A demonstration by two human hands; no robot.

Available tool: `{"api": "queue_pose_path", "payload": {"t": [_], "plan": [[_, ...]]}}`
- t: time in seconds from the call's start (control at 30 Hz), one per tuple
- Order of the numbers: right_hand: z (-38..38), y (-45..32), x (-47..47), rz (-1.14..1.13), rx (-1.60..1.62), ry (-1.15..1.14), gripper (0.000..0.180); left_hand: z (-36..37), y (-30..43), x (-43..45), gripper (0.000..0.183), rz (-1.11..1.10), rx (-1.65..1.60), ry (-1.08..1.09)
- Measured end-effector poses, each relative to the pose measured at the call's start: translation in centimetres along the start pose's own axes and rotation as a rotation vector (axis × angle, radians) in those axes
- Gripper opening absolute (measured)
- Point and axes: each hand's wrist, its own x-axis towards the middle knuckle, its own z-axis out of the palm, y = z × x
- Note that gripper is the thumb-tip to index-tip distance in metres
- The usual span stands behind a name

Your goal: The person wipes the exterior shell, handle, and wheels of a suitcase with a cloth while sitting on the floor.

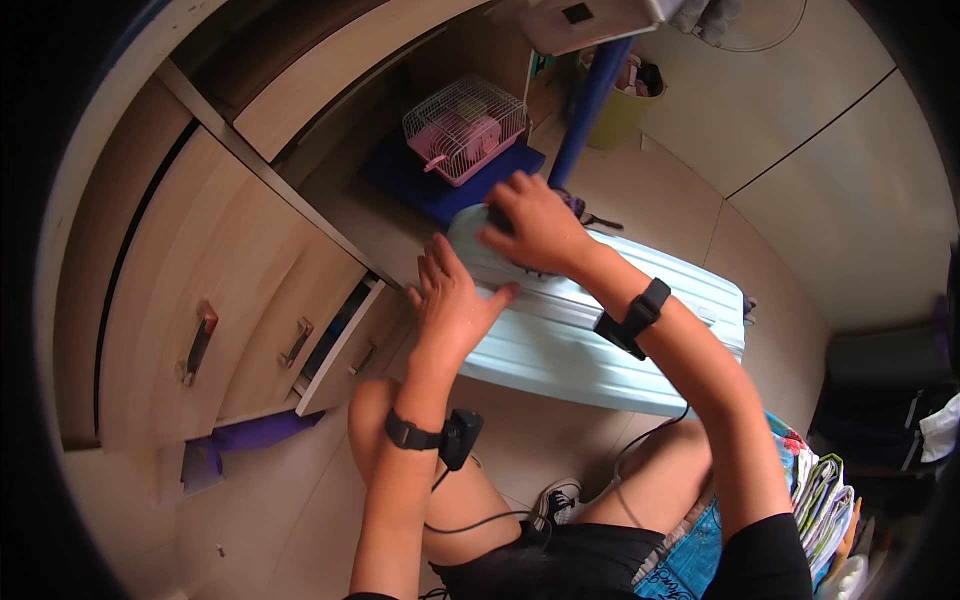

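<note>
A pale blue hard-shell suitcase (540,352) with a ribbed surface lies on the tiled floor before me. My left hand (454,296), palm down with the fingers spread, is at its near left corner and holds nothing. Over the suitcase's far left part is my right hand (536,225), its fingers bent and somewhat blurred. A dark thing shows between its thumb and fingers; whether it is gripped or lies behind cannot be told. Just beyond the right hand a dark strap or cord (600,222) is partly hidden. Both wrists wear black bands with small devices.
A pink and white wire pet cage (465,131) sits on a blue base beyond the suitcase. Left are wooden drawers (300,300), one partly pulled out. A blue post (592,112) and a green bin (626,112) stand behind. Folded fabrics (821,495) lie at right.
</note>
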Motion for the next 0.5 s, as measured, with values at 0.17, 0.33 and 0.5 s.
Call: {"api": "queue_pose_path", "payload": {"t": [0.17, 0.33, 0.5], "plan": [[1.0, 0.5, 0.4, -0.381, 0.000, -0.091, 0.026, -1.2, -0.8, 0.3, 0.133, 0.009, 0.051, -0.088], [1.5, 2.5, 3.5, -0.301, -0.102, -0.172, 0.028, -0.6, -0.2, 1.3, 0.133, 0.058, 0.089, -0.052], [-2.2, 11.2, 1.9, -0.034, -0.509, -0.314, 0.020, -0.2, 0.1, 1.5, 0.130, 0.100, 0.105, -0.053]]}}
